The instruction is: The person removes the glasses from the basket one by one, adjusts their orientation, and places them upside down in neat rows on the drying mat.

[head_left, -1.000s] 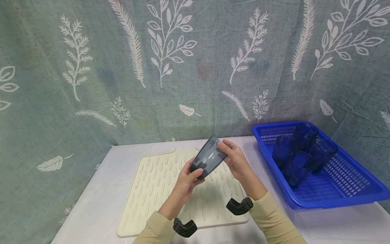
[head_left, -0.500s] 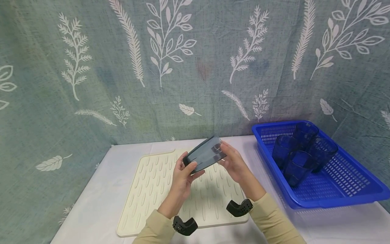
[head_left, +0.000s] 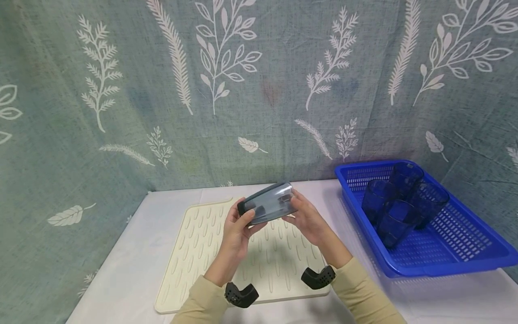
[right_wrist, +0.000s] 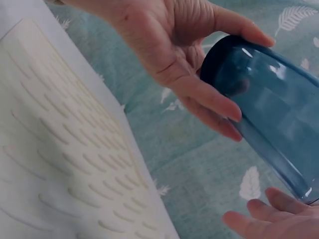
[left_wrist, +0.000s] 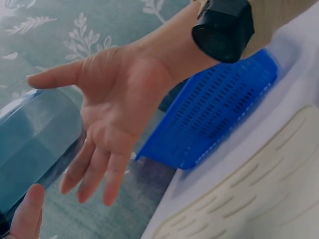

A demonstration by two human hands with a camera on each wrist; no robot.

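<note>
A transparent blue-grey drinking glass (head_left: pixel 270 203) is held in the air above the pale mat (head_left: pixel 265 279), lying almost on its side with its rim end to the right. My left hand (head_left: pixel 234 236) grips it by the thick base, thumb on the near side and fingers around the far side, as the right wrist view shows of the glass (right_wrist: pixel 281 104). At the rim end is my right hand (head_left: pixel 310 220). In the left wrist view this right hand (left_wrist: pixel 122 97) has a spread palm, straight fingers, and its thumb tip at the rim.
On the right stands a blue plastic basket (head_left: pixel 449 263) with several dark glasses (head_left: pixel 398 220) upright at its left side. A white cloth covers the table (head_left: pixel 121 252). Behind it hangs a green leaf-patterned curtain (head_left: pixel 267 117).
The glass has turned from a steep slant to nearly level, its base swinging left and up with my left hand. My right hand stays near the rim, shifted only slightly.
</note>
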